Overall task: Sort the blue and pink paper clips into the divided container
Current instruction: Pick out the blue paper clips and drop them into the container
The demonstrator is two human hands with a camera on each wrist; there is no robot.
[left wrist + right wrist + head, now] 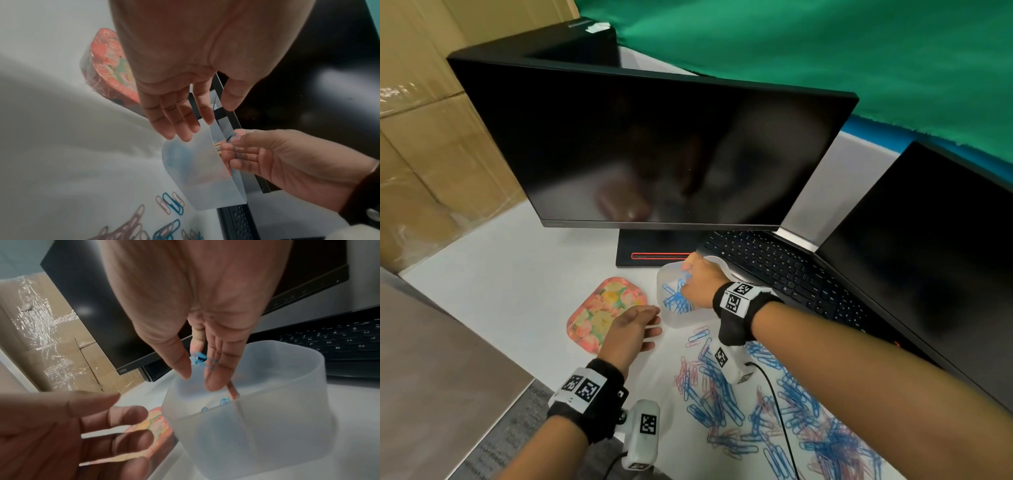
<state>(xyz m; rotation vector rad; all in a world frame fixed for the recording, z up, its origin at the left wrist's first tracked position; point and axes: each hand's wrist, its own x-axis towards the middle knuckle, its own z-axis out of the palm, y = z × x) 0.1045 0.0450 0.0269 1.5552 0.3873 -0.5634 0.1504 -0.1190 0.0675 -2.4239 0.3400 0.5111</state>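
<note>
two hands (629, 329) (700, 281), fingers straight, over frosted plastic container (677, 318), thin wire clips (726, 401) scattered

From head height we look down over the tabletop (517, 274); both wrist views sit close under each palm, sharing the container (197, 170).

I count two hands (631, 329), one container (671, 310), one floral tray (599, 313), two monitors (654, 147), one keyboard (774, 267), clips (763, 411) beyond counting.
</note>
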